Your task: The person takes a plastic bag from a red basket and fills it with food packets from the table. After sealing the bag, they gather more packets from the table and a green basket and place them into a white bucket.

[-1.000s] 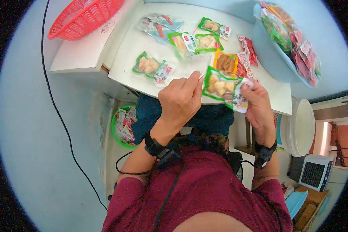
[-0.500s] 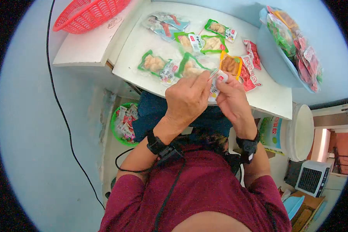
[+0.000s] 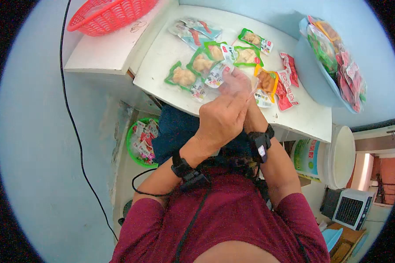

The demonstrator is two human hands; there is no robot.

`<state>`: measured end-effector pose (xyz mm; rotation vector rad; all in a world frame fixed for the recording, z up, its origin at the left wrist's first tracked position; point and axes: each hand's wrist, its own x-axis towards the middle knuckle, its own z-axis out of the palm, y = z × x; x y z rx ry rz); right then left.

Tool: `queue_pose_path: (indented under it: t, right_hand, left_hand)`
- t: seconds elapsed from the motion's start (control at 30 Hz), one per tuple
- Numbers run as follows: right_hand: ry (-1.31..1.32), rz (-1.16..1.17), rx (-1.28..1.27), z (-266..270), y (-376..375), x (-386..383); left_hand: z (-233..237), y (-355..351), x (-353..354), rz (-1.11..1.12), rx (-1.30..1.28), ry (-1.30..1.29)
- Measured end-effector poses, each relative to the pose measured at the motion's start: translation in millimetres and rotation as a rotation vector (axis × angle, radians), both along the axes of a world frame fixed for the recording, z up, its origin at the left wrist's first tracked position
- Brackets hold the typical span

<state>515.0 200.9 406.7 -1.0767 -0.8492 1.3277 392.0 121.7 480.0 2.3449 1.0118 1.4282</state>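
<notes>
My left hand is closed, its fingertips pinching the edge of clear plastic film. Just beyond it my right hand reaches over the table, its fingers blurred and partly behind the film. Its fingertips are right at the white label end of a green-edged food packet with pale pieces inside. To the left lies a similar green-edged packet. More green-edged packets lie behind my hands. Close on the right are a yellow-edged packet with brown food and red-and-white packets.
A blue basin full of packets stands at the table's right. Clear and blue packets lie at the back left. A red basket rests on the left ledge. Below are a green basket of small packets and a white bucket.
My right hand has moved forward and left, away from its pinch beside my left hand. The middle green-edged packet has shifted left and back, its label now showing. The view has shifted slightly.
</notes>
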Motion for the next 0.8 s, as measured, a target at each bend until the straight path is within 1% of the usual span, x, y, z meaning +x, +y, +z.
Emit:
queue_pose_path:
  t: [0.07,0.1,0.17,0.23,0.33,0.43,0.53,0.63,0.67,0.7,0.77,0.8]
  right_hand:
    - [-0.002,-0.089,0.005,-14.4,9.1,-3.6]
    - [-0.023,-0.164,0.044,-15.6,11.9,-12.7]
    - [0.015,-0.232,0.038,-14.4,12.6,-18.3]
    - [0.131,-0.215,-0.049,7.6,5.1,-22.6]
    - [-0.300,-0.265,-0.073,5.6,6.8,-19.1]
    - [-0.743,-0.346,0.070,12.7,4.9,-21.1]
    - [-0.828,-0.286,-0.136,22.5,4.2,-21.6]
    - [-0.767,-0.150,-0.114,45.8,-16.8,-25.2]
    - [-0.697,-0.107,0.083,21.3,-8.3,-18.1]
    - [-0.622,-0.062,0.279,-21.2,6.8,-5.5]
    - [-0.804,0.006,0.600,-34.4,9.8,9.7]
    - [-1.069,0.029,0.725,-13.6,1.5,14.4]
  left_hand:
    - [-2.4,-2.9,0.4,-0.006,-0.030,0.036]
    - [-4.1,-2.6,0.1,-0.009,-0.023,0.033]
    - [-6.5,-1.6,-1.5,-0.016,-0.012,0.030]
    - [-6.8,-0.2,-2.6,-0.006,0.008,0.011]
    - [-7.7,0.0,-5.5,0.003,0.008,0.010]
    - [-7.7,1.6,-8.3,0.004,0.021,0.015]
    - [-8.1,2.2,-9.4,0.009,0.034,-0.002]
    - [-8.3,1.4,-8.9,0.010,0.016,-0.004]
    - [-8.5,1.1,-8.8,0.010,0.007,-0.001]
    - [-9.2,0.7,-8.9,0.011,0.005,-0.011]
    - [-10.5,0.3,-8.6,0.011,0.000,-0.031]
    - [-9.9,0.6,-7.9,0.013,0.004,-0.035]
